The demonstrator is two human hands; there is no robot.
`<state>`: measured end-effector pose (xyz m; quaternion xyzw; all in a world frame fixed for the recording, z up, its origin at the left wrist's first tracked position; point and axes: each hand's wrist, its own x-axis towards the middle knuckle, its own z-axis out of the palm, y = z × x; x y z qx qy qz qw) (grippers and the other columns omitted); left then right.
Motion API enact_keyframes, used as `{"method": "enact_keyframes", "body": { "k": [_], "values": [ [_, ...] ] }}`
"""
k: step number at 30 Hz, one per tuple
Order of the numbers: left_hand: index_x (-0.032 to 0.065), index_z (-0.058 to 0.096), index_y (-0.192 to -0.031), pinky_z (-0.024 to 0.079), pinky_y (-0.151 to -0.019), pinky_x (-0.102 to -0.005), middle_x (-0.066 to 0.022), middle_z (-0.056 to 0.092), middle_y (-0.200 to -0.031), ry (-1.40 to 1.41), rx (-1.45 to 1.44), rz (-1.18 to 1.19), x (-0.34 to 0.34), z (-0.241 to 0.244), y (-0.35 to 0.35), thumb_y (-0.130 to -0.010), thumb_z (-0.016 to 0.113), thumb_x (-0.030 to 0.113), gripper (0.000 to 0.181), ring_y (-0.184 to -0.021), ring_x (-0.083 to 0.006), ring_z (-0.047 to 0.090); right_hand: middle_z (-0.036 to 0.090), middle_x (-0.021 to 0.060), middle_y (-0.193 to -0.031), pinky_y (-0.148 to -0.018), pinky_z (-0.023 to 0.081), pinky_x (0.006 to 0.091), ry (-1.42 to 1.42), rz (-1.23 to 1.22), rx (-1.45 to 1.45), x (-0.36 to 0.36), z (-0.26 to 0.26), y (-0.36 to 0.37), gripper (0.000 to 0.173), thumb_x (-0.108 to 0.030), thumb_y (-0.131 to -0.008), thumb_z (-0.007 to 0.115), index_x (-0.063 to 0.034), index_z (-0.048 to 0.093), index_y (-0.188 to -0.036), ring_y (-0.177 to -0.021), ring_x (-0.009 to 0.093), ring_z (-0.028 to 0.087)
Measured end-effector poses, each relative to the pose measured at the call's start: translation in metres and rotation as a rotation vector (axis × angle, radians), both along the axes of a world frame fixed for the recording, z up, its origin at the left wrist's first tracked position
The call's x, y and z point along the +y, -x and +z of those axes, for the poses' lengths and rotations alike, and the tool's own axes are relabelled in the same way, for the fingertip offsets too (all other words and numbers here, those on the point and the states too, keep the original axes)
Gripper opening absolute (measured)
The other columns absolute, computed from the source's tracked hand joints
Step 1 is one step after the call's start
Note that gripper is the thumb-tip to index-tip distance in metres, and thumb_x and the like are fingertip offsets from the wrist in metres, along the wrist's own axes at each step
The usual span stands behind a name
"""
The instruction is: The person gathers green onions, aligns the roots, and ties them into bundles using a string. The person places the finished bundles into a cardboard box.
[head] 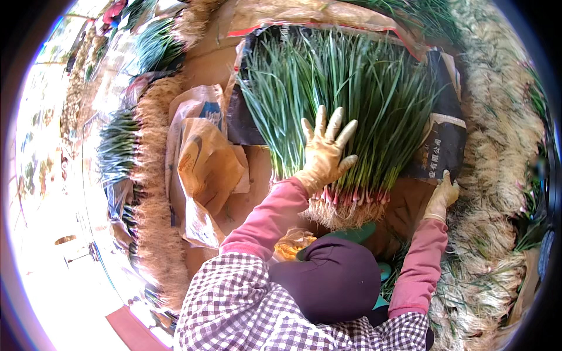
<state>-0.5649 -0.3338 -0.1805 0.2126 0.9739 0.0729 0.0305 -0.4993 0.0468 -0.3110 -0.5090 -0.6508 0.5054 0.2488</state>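
A wide layer of green onions (369,114) lies before me, leaves pointing away and pinkish bulbs with pale roots towards me. My left hand (327,151), in a cream glove, rests palm down on the lower stalks with its fingers spread. Beneath the onions is a black printed sack (439,145) that bears writing; its sides stick out left and right. On the right, my gloved right hand (443,195) pinches the sack's near corner between thumb and fingers. Some of its fingers are hidden from view.
Crumpled brown paper sacks (208,162) lie to the left. Beyond them runs a row of bundled onions, roots (156,197) facing me. A long bank of pale roots (487,210) borders the right side. Yellow plastic (294,243) and a green shoe (355,234) are near my knee.
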Motion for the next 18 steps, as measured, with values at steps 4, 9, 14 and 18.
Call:
{"method": "enact_keyframes", "body": {
  "k": [4,9,14,18],
  "values": [
    [0.0096,0.038,-0.141,0.017,-0.114,-0.0479,-0.0137,0.036,-0.147,-0.566,0.282,0.48,-0.079,-0.026,-0.023,-0.085,0.061,0.022,0.063,-0.137,-0.0306,0.03,0.068,0.0171,-0.085,-0.063,0.049,0.0385,-0.265,0.139,-0.231,-0.004,0.016,0.0,0.039,-0.026,-0.084,0.071,0.0074,0.064,-0.103,-0.068,0.026,0.064],
    [0.0044,0.059,-0.105,0.047,-0.067,-0.026,-0.01,0.063,-0.104,-1.419,-0.642,1.407,-0.226,-0.166,-0.007,-0.094,0.044,0.018,0.023,-0.083,-0.0173,0.059,0.069,0.0201,-0.094,-0.075,0.049,0.0404,-0.549,0.242,-0.477,-0.021,0.056,0.011,0.039,-0.031,-0.084,0.069,0.0006,0.065,-0.106,-0.083,0.035,0.066],
    [0.0021,0.064,-0.098,0.051,-0.063,-0.0351,-0.0098,0.066,-0.09,-1.982,-0.513,1.603,-0.235,-0.162,0.024,-0.087,0.058,0.026,0.027,-0.069,-0.0236,0.059,0.066,0.0225,-0.105,-0.084,0.046,0.0383,-0.543,0.494,-0.376,0.004,0.049,0.026,0.039,-0.022,-0.088,0.065,0.0069,0.059,-0.113,-0.097,0.034,0.062],
    [-0.0092,0.06,-0.108,0.051,-0.079,-0.0374,-0.0158,0.066,-0.101,-1.23,-0.015,1.519,-0.252,-0.161,0.045,-0.078,0.072,0.021,0.045,-0.086,-0.0244,0.063,0.059,0.0202,-0.125,-0.091,0.045,0.0354,-0.553,0.566,-0.165,0.012,0.032,0.029,0.052,-0.004,-0.087,0.06,0.0014,0.044,-0.136,-0.106,0.03,0.06]
  ]
}}
